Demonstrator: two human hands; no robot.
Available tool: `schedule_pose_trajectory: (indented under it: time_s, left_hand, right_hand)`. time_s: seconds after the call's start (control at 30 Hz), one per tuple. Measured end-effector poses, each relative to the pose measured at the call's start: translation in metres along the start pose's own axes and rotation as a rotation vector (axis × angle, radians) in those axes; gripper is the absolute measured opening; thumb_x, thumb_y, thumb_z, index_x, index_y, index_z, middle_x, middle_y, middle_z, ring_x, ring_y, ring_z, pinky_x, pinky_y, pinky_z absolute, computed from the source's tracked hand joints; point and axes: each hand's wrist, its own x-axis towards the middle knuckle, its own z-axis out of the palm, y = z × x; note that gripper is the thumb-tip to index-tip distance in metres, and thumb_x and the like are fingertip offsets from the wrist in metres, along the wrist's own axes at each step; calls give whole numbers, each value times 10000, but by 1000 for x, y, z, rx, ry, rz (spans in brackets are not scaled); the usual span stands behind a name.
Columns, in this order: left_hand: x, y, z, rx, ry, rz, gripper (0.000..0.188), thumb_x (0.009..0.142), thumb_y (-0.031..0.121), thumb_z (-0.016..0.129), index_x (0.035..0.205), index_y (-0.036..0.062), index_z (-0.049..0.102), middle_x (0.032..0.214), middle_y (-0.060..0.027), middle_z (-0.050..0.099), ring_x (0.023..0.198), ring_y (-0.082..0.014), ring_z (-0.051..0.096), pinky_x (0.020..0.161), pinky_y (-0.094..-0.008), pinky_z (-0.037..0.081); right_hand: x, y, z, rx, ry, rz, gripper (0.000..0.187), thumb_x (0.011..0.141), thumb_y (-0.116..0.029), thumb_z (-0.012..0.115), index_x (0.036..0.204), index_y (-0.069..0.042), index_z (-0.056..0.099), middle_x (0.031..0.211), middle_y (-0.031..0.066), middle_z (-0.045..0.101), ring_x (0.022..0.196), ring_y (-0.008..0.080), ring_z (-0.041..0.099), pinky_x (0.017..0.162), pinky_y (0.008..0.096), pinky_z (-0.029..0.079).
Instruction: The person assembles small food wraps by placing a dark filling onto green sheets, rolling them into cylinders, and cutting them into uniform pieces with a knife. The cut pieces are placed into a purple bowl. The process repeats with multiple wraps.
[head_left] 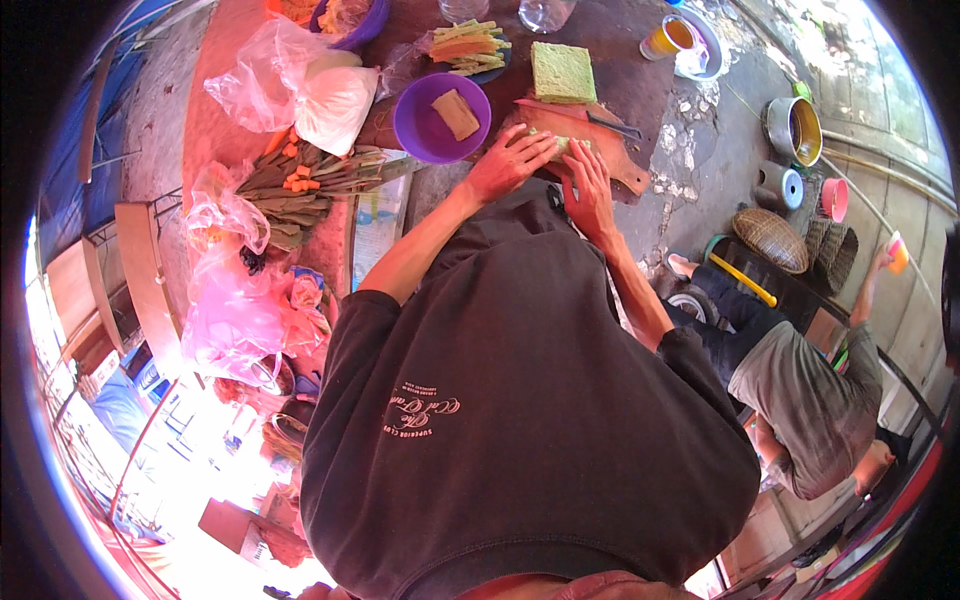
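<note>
Both of my hands are over the near edge of a wooden cutting board (622, 165). My left hand (515, 162) lies with its fingers stretched out, fingertips at a small light-green piece (548, 141) on the board. From the other side my right hand (588, 185) reaches the same piece with flat, extended fingers. My hands partly cover it, so its full shape is hidden. Behind it lies a knife (612, 125) with a dark handle. A square stack of green, bread-like slices (562, 72) sits at the board's far edge.
Left of the board stands a purple bowl (413, 117) with a beige block inside. Beyond it are green and orange strips (468, 46) on a plate. Plastic bags (338, 105) and long green pods (290, 205) lie farther left. Another person (815, 400) is at the right.
</note>
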Motion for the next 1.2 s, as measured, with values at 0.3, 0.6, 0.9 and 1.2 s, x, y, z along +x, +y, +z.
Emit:
schedule_pose_trajectory:
  time_s: [0.3, 0.6, 0.9, 1.2]
  left_hand:
    - [-4, 0, 6, 0, -30, -33, 558, 936, 123, 638, 1490, 67, 609, 1613, -84, 544, 1519, -214, 480, 1295, -514, 297]
    - [-10, 4, 11, 1, -16, -56, 674, 934, 158, 654, 1585, 64, 508, 1669, -91, 479, 1562, -219, 424, 1338, -556, 179]
    - [-18, 8, 12, 17, -40, -94, 774, 995, 295, 642, 1678, 72, 356, 1741, -87, 366, 1613, -216, 330, 1334, -590, 133]
    - [-23, 4, 18, -35, -81, -120, 727, 1031, 277, 599, 1687, 88, 349, 1755, -80, 343, 1627, -205, 305, 1329, -609, 131]
  right_hand:
    - [7, -9, 6, -131, -106, -23, 813, 957, -184, 712, 1669, -22, 353, 1765, 186, 267, 1650, 352, 214, 1334, 579, 101]
    - [1, -6, 24, -252, -224, 3, 907, 1006, -368, 677, 1698, 14, 231, 1794, 192, 170, 1677, 349, 108, 1318, 643, 8]
    - [2, -9, 26, -325, -240, 9, 925, 991, -412, 688, 1678, 41, 265, 1791, 209, 166, 1676, 362, 102, 1304, 668, 2]
    - [0, -7, 30, -346, -250, 3, 962, 992, -449, 685, 1687, 41, 234, 1790, 229, 152, 1675, 380, 97, 1295, 686, 6]
